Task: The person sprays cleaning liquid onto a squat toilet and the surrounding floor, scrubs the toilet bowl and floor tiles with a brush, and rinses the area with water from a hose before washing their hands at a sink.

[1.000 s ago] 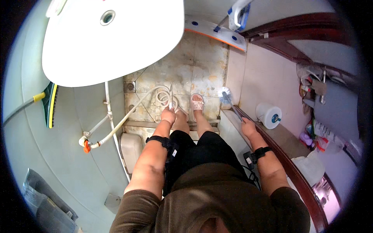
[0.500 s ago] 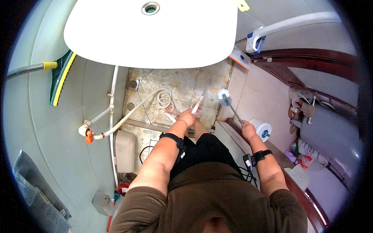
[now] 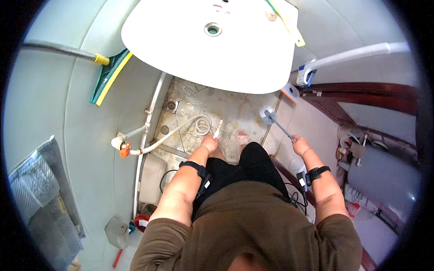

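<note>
Clamped, in head view, by right hand (image 3: 300, 144) around end of grey-handled brush (image 3: 279, 125); by left hand (image 3: 210, 144), around white nozzle (image 3: 218, 129), likely the tip of pale hose (image 3: 178, 128). Brush: well right of nozzle, bristles directed away over tiled floor (image 3: 185, 108); contact, cannot tell. Judged light, stiff along handle, springy at bristles; best held near handle end, slippery if wet. Nozzle judged light and rigid, dragging slightly on flexible hose. Reaching forward and inward with both forearms, right one farther out.
</note>
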